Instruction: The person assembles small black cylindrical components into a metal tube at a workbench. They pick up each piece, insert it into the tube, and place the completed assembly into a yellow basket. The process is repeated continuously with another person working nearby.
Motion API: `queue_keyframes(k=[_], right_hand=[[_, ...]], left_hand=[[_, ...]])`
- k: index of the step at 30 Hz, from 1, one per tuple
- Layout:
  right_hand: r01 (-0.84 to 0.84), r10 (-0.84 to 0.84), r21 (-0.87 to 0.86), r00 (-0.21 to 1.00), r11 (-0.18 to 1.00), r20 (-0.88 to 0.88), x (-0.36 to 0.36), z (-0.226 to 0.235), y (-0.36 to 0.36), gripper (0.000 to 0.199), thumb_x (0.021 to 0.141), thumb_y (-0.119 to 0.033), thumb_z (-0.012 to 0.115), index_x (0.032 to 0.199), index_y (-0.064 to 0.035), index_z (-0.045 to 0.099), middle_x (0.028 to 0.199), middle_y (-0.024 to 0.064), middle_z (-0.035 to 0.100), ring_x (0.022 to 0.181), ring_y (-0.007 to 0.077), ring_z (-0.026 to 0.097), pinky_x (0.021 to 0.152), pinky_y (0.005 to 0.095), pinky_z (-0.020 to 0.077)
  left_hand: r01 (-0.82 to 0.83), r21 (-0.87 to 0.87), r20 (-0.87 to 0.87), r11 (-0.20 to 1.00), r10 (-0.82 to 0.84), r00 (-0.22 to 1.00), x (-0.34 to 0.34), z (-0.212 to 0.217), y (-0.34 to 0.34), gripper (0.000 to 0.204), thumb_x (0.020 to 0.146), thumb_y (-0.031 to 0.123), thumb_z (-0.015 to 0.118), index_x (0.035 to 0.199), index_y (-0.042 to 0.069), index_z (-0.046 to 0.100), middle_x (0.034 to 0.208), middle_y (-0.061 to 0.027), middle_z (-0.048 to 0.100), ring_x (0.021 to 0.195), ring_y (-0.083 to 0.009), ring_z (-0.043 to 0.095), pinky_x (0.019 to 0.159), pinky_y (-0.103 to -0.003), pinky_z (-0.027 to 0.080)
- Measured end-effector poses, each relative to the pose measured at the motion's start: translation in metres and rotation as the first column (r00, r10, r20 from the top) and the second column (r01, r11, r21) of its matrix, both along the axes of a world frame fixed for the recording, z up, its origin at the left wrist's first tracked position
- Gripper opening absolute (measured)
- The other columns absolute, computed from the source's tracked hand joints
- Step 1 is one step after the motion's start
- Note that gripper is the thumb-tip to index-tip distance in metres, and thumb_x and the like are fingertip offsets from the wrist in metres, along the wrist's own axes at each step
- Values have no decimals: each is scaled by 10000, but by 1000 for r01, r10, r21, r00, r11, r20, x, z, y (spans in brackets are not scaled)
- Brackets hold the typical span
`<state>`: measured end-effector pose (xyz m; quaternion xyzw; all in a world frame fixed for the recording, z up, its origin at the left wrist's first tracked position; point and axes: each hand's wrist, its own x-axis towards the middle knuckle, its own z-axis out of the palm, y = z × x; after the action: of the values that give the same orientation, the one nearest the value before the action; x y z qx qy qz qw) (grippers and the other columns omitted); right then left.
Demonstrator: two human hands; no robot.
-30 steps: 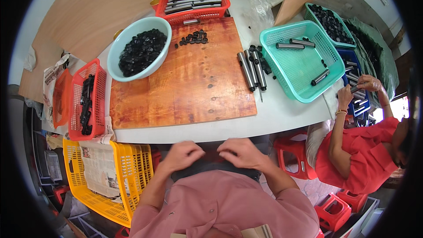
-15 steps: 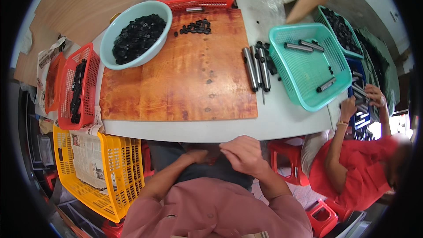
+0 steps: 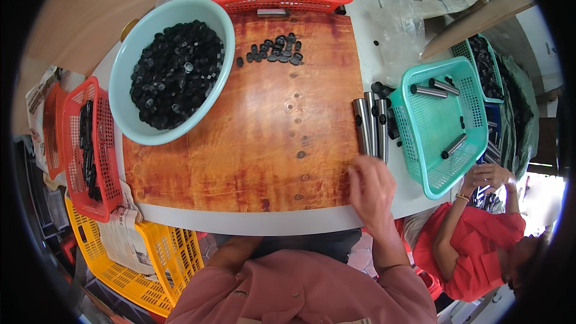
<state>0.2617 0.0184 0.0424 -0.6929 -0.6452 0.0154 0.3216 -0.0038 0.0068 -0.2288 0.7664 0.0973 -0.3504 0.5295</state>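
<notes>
My right hand (image 3: 373, 191) is over the right edge of the brown wooden board (image 3: 240, 168), at the near ends of several short metal tubes (image 3: 370, 132) with black fittings. Its fingers are partly bent and slightly blurred; whether they grip anything is unclear. My left forearm (image 3: 237, 255) goes under the table's front edge, and the hand there is hidden. Small black oval pieces (image 3: 279, 49) lie loose in a cluster on the far part of the board. One metal tube (image 3: 273, 12) rests at its far edge.
A pale blue basin (image 3: 216, 93) holds black pieces. Red baskets (image 3: 276, 3) stand behind and left, the far one full of tubes. On the right is a green basket (image 3: 441, 183) with a few tubes. A co-worker in a red shirt (image 3: 480, 252) sits at right; a yellow crate (image 3: 171, 252) stands lower left.
My right hand has moved from beside my lap up and right to the metal tubes. My left hand has gone out of sight under the table edge. The view has shifted closer to the table.
</notes>
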Motion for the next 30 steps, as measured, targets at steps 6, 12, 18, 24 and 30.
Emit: queue_keyframes(k=[6, 12, 18, 24, 30], right_hand=[[291, -266, -127, 947, 948, 181, 12, -6, 17, 358, 881, -134, 763, 1185, 0, 629, 957, 169, 646, 851, 389, 668, 736, 486, 542], [360, -326, -122, 917, 925, 232, 8, -21, 15, 260, 867, -208, 745, 985, -11, 624, 900, 182, 651, 823, 397, 689, 710, 499, 558], [280, -289, -166, 957, 945, -30, 16, -17, 0, 279, 843, -202, 738, 957, 47, 687, 848, 211, 706, 728, 391, 697, 689, 482, 563], [-79, -92, -125, 335, 989, -938, -26, 4, -44, 227, 934, -125, 709, 1078, 50, 714, 814, 35, 700, 608, 83, 580, 523, 220, 417], [-231, 70, 8, 264, 973, -962, -75, -2, -64, 259, 929, -135, 750, 1133, 23, 725, 819, 13, 692, 677, 70, 603, 536, 229, 439]], left_hand=[[-115, -41, -8, 993, 115, 993, -7, -2, -1, 554, 893, 369, 672, 1395, 142, 617, 1437, -196, 610, 1313, -382, 580, 1097, -486, 443], [-275, 0, 45, 961, 275, 960, -21, 8, -33, 524, 936, 371, 664, 1396, 126, 615, 1435, -193, 613, 1309, -374, 584, 1096, -477, 446], [-477, 168, 226, 863, 437, 871, -57, 146, -42, 466, 1037, 331, 609, 1413, 57, 623, 1370, -158, 674, 1264, -321, 637, 1075, -399, 491], [-781, -484, 322, 395, 910, 261, -65, 253, -39, 366, 1073, 114, 578, 1403, -41, 599, 1274, -139, 710, 1146, -194, 674, 1002, -338, 526], [-546, -837, 88, 19, 991, -99, 4, 272, 17, 519, 1094, 196, 558, 1554, 9, 409, 1384, -142, 627, 1193, -226, 660, 1025, -392, 532]])
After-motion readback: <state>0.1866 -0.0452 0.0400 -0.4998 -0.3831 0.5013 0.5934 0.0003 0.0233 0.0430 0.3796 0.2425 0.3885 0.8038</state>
